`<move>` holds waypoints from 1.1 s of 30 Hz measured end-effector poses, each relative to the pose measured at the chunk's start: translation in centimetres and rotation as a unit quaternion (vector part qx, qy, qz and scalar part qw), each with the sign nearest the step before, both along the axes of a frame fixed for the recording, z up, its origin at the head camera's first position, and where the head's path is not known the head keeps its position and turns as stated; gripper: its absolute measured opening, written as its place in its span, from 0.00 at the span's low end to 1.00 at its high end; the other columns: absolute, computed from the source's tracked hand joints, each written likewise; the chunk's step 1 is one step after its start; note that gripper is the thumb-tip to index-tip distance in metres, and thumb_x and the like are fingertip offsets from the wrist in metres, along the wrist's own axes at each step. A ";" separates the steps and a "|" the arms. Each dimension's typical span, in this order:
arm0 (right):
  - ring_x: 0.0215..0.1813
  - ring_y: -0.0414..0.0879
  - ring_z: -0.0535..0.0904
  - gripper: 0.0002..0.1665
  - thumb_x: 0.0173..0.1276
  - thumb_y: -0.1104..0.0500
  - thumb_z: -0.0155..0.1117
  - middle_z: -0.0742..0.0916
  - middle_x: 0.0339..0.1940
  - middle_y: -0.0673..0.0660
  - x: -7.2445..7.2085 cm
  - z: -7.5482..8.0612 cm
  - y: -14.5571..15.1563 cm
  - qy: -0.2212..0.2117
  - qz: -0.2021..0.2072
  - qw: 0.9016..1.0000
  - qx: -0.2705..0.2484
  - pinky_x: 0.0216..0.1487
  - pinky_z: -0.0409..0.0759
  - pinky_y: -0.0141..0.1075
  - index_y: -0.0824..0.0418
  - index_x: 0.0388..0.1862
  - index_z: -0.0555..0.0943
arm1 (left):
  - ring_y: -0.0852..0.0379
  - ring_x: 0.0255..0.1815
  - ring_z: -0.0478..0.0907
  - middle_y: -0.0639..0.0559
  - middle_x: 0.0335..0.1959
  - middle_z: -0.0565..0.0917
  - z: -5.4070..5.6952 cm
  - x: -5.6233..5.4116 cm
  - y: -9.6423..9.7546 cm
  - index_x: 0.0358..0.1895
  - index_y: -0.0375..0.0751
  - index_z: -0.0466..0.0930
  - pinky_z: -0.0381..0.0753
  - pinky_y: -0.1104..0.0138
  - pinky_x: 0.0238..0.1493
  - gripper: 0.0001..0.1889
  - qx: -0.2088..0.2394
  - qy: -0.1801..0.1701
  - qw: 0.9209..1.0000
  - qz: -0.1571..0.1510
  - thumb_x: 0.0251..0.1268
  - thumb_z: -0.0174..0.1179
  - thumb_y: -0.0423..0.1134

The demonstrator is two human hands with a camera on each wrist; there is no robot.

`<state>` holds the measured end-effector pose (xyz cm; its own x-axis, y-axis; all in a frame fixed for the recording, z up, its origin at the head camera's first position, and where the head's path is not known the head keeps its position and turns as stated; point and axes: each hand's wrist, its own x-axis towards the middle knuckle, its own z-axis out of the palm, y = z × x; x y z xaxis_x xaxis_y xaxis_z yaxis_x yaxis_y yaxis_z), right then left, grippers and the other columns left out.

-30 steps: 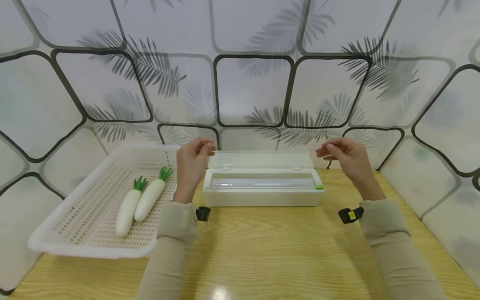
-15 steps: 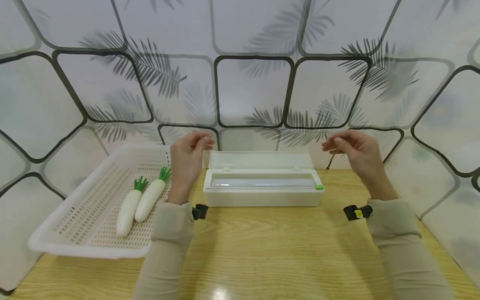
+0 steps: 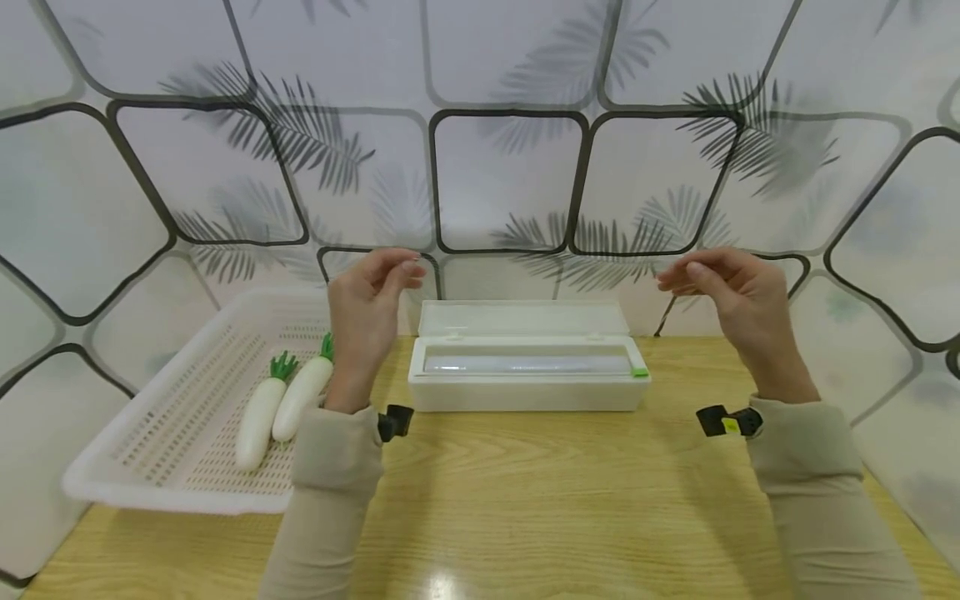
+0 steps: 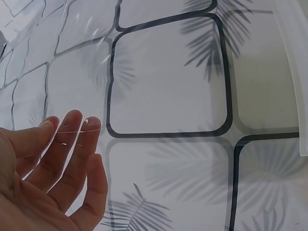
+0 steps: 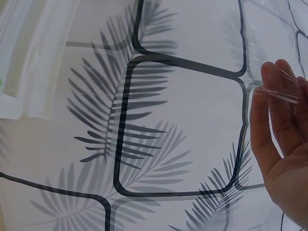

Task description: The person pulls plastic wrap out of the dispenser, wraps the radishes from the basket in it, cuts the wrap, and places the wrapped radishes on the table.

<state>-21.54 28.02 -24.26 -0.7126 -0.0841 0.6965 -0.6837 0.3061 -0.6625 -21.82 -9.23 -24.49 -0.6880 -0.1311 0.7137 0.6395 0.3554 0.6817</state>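
Clear cling film (image 4: 91,41) shows as glossy streaks and creases in the left wrist view. My left hand (image 3: 363,325) pinches its edge between thumb and fingers. At the other side, my right hand (image 3: 757,325) pinches creased film (image 5: 284,96), seen in the right wrist view; its thumb is hidden there. Both hands are raised, palms facing inward. Between and below them, a white cling film dispenser (image 3: 525,397) sits on the table with its lid (image 3: 525,318) up. Inside lies the film roll (image 3: 528,365). A green slide cutter (image 3: 639,372) is at the dispenser's right end.
A white perforated basket (image 3: 172,498) stands at the left, partly behind my left forearm. In it lie two white radishes with green tops, a nearer radish (image 3: 258,425) and a farther radish (image 3: 302,404). Patterned wall covering (image 3: 510,183) rises behind the wooden table (image 3: 540,508).
Both hands have risen and spread apart, the left moving leftward and the right moving rightward, still pinching. The dispenser, basket and radishes stay in place.
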 end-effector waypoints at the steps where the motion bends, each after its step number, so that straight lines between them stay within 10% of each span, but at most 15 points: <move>1: 0.39 0.41 0.87 0.11 0.77 0.71 0.55 0.90 0.38 0.51 0.1 0.1 0.0 0.002 0.010 1.000 -0.006 0.44 0.82 0.27 0.80 0.45 0.81 | 0.43 0.34 0.86 0.37 0.34 0.88 0.1 0.1 0.0 0.43 0.25 0.85 0.80 0.76 0.38 0.06 0.002 0.000 1.000 -0.001 0.71 0.61 0.26; 22: 0.47 0.48 0.87 0.10 0.72 0.81 0.50 0.89 0.46 0.62 3.4 0.2 1.5 0.005 0.136 0.990 -0.029 0.48 0.84 0.31 0.84 0.45 0.79 | 0.67 0.43 0.83 0.38 0.40 0.88 -0.4 2.4 -2.0 0.42 0.25 0.85 0.80 0.68 0.52 0.06 -0.047 0.041 0.992 -0.107 0.68 0.60 0.21; 33: 0.53 0.50 0.81 0.08 0.71 0.79 0.56 0.87 0.46 0.64 5.6 -1.9 2.8 0.041 0.212 0.976 0.010 0.54 0.80 0.29 0.84 0.44 0.80 | 0.57 0.52 0.83 0.52 0.47 0.88 -2.8 4.4 -4.6 0.44 0.35 0.86 0.79 0.66 0.58 0.15 -0.059 0.040 0.951 -0.300 0.66 0.55 0.15</move>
